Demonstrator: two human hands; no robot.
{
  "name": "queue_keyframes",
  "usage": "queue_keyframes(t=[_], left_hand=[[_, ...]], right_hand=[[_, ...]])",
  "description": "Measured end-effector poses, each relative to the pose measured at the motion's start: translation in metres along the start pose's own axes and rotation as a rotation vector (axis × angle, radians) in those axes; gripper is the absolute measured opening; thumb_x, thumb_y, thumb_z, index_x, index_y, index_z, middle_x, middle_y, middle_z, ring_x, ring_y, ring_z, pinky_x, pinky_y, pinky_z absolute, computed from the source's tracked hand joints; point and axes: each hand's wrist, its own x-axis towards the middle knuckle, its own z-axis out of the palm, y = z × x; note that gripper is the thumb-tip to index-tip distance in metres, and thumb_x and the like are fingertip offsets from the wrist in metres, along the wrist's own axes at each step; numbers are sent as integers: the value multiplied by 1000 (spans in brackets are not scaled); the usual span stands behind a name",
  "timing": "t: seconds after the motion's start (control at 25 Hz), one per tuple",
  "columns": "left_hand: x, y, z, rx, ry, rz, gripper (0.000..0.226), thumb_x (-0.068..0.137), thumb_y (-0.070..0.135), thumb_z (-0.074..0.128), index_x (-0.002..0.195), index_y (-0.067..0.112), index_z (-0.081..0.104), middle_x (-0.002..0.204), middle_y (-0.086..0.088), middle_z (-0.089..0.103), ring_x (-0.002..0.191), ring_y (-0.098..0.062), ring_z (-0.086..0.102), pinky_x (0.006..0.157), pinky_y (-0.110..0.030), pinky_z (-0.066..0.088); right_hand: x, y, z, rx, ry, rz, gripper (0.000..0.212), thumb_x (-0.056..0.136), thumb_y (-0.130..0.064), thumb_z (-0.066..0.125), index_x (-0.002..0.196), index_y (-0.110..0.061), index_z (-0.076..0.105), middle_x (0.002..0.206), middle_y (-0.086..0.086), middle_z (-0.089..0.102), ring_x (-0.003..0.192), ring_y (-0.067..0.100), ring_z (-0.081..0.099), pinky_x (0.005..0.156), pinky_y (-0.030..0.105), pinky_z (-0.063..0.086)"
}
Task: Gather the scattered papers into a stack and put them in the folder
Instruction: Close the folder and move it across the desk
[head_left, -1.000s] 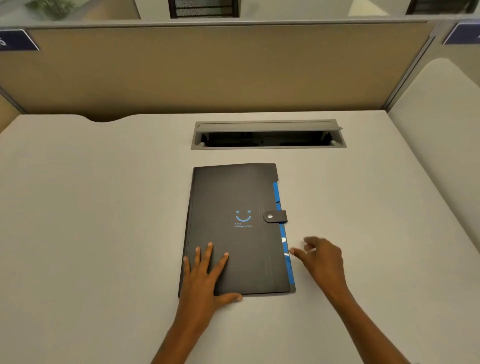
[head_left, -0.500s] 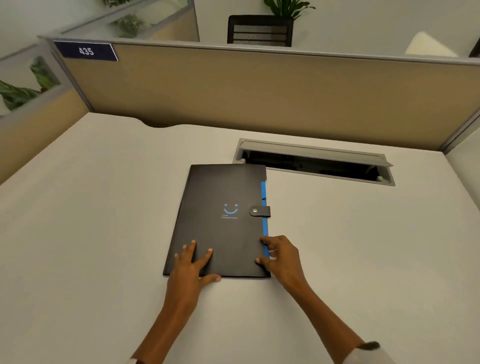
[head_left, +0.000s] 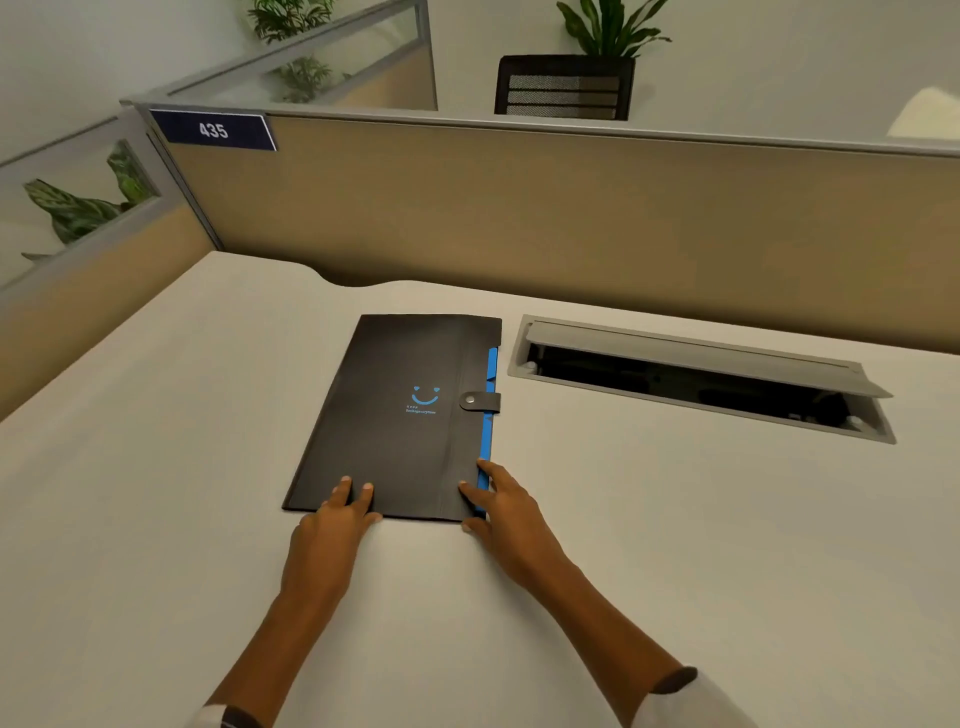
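A black folder (head_left: 410, 415) with a blue smile mark lies closed on the white desk (head_left: 675, 519), its snap tab fastened over the blue right edge. My left hand (head_left: 337, 519) rests at the folder's near edge, two fingertips flat on the cover. My right hand (head_left: 501, 506) is at the near right corner, fingers on the blue edge and thumb below the corner. No loose papers are in sight.
A grey cable hatch (head_left: 696, 371) stands open in the desk, right of the folder. A tan partition (head_left: 571, 218) with a "435" label (head_left: 213, 130) borders the far side. A chair (head_left: 563, 85) and plants stand beyond it.
My right hand moved left from the bare desk onto the folder's blue edge. My left hand slid back to the near edge. The view swung up and left.
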Motion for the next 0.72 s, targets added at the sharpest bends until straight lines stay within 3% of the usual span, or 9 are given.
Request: queue_keyframes(t=[0.28,0.72], left_hand=[[58,-8,-20,-58,-13,28,44,96,30,39,139,20,34,154,-7,25,132,-24,40,108,-31,33],[57,-9,-23,-113,-36,8,47,96,27,43,140,17,32,154,-7,23,133,-24,39,109,-29,29]], right_hand=[[46,2,-3,-61,17,-12,50,94,-24,52,140,-12,40,157,6,22,141,24,28,114,30,25],[42,2,-11,-11,-14,-10,53,93,-27,54,142,-16,37,156,4,22,140,23,29,113,31,27]])
